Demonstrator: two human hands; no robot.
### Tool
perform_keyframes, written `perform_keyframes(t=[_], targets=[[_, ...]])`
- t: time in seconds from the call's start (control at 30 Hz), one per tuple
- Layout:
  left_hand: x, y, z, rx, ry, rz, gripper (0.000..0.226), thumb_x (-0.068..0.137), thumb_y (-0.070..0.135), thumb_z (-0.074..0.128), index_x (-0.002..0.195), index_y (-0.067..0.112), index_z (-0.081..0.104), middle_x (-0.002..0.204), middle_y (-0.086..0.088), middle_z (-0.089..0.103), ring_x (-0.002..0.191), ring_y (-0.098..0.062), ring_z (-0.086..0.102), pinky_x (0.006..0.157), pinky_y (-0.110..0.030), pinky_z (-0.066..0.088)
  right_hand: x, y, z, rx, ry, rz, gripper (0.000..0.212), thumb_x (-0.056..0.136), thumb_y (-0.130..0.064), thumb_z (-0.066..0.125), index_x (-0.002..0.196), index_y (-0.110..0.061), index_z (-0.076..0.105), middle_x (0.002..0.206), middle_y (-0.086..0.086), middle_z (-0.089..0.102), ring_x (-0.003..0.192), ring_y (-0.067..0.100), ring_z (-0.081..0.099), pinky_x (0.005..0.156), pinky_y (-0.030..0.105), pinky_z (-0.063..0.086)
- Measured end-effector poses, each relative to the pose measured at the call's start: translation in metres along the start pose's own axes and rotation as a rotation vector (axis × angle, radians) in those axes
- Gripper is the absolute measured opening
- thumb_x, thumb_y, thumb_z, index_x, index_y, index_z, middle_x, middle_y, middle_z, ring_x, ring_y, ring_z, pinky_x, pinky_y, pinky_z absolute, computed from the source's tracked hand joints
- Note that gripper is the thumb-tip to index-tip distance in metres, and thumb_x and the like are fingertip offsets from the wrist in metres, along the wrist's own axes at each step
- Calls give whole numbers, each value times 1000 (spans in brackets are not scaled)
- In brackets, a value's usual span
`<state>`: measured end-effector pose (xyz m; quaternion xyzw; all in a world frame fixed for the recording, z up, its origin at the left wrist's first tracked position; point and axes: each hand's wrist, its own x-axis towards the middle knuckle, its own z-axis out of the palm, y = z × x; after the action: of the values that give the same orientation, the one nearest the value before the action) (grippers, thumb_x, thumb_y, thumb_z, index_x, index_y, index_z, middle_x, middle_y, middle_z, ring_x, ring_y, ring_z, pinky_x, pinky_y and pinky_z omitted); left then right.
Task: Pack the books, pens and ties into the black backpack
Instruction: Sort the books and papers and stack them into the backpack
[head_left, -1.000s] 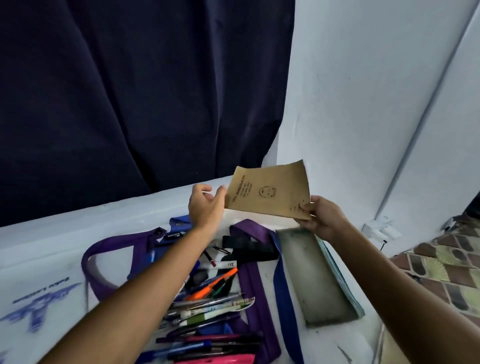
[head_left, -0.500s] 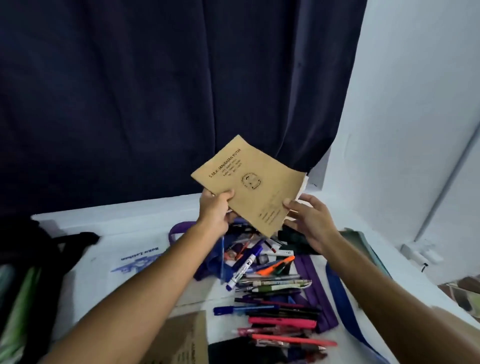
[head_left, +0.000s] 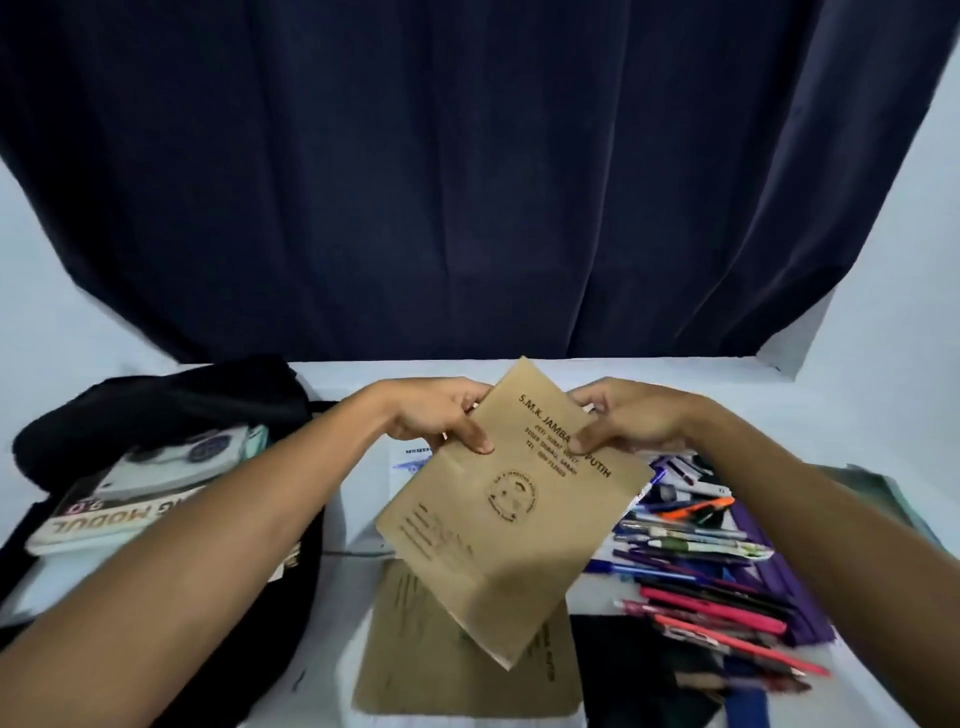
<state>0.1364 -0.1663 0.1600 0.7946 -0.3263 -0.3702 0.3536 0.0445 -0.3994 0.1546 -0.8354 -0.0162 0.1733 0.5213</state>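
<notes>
Brown paper-covered exercise book (head_left: 511, 512) is being held in the air above the table (head_left: 810, 415), tilted, with printed school lettering facing the camera. Left hand (head_left: 441, 418) is pinching the upper left edge, thumb lying on the cover. Right hand (head_left: 626, 421) is gripping the top right corner, thumb on the cover and fingers behind.

Progress, judged from the layout: partly done. Black backpack (head_left: 171, 400) is lying at the left with its mouth open; at least two books are already sitting in or on the opening, one white with dark emblems (head_left: 176, 465), one with "MODUL" on the spine (head_left: 111, 519). Whether these are fully inside cannot be told.

Remaining: the held book, a second brown book (head_left: 457, 670) lying flat directly beneath it, and a loose pile of pens (head_left: 706, 566) at the right. Purple ties (head_left: 779, 582) are showing along the far side of the pens, partly under them. A greenish flat item (head_left: 883, 493) is lying at the far right edge; probably another book, not certain.

Position: the held book is hanging between both hands at table centre, well apart from the backpack opening, which is lying to the left hand's side. Next move likely calls for carrying it leftward into the opening.
</notes>
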Motion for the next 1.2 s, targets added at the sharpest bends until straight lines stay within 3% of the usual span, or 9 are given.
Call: perform_keyframes(t=[0.13, 0.23, 0.4, 0.47, 0.57, 0.67, 0.97, 1.07, 1.2], targets=[[-28, -36, 8, -120, 199, -80, 25, 93, 34, 64, 106, 13, 64, 94, -2, 70, 72, -14, 65, 64, -28, 52, 10, 32, 28, 332, -37, 54, 39, 77, 8, 69, 114, -1, 64, 113, 22, 68, 95, 31, 70, 84, 42, 58], [-53, -74, 19, -306, 414, -200, 50, 89, 59, 53, 113, 16, 61, 94, -7, 66, 71, -19, 63, 67, -35, 54, 11, 67, 40, 516, -25, 72, 86, 37, -12, 98, 115, -1, 63, 112, 22, 69, 93, 30, 71, 75, 38, 60], [-76, -115, 66, -728, 413, -241, 45, 89, 36, 65, 124, 10, 54, 93, -16, 69, 71, -28, 71, 62, -48, 61, 10, 114, 66, 725, 82, 77, 97, 17, -15, 99, 108, -4, 66, 100, 17, 74, 80, 26, 73, 63, 32, 59], [-75, -123, 79, -804, 456, -254, 34, 94, 30, 60, 118, 6, 60, 83, -10, 69, 63, -20, 69, 54, -38, 58, 10, 119, 80, 723, 75, 111, 85, 30, -15, 98, 108, -2, 66, 98, 16, 74, 79, 26, 73, 63, 31, 59], [-80, -133, 85, -788, 443, -344, 26, 95, 33, 58, 99, 8, 63, 72, -5, 63, 55, -15, 62, 52, -32, 55, 6, 114, 101, 651, 70, 218, 25, 77, -1, 69, 102, -1, 67, 95, 14, 75, 78, 22, 73, 63, 29, 58], [-88, -142, 86, -747, 430, -420, 30, 95, 36, 56, 97, 7, 62, 74, -8, 61, 61, -19, 61, 53, -32, 55, 2, 108, 113, 404, 82, 353, 11, 90, -3, 60, 96, -7, 68, 85, 5, 75, 75, 16, 70, 64, 29, 55], [-97, -137, 89, -354, 322, -541, 47, 96, 52, 50, 106, 6, 57, 96, -19, 63, 75, -32, 66, 63, -48, 61, -11, 90, 129, 82, 25, 513, 28, 97, -23, 57, 108, 3, 62, 80, 17, 75, 65, 27, 73, 54, 31, 59], [-89, -126, 81, -68, 333, -550, 62, 90, 62, 52, 108, 2, 57, 102, -22, 65, 81, -34, 71, 59, -48, 61, -13, 83, 124, -17, 49, 530, 31, 97, -26, 57, 113, -1, 58, 82, 19, 74, 69, 32, 73, 66, 38, 62], [-56, -96, 78, 115, 280, -453, 66, 90, 63, 50, 112, 2, 60, 100, -16, 67, 83, -34, 72, 66, -48, 62, -28, 81, 109, 58, 150, 506, 35, 96, -30, 59, 116, -2, 55, 92, 20, 71, 67, 31, 72, 60, 35, 60]])
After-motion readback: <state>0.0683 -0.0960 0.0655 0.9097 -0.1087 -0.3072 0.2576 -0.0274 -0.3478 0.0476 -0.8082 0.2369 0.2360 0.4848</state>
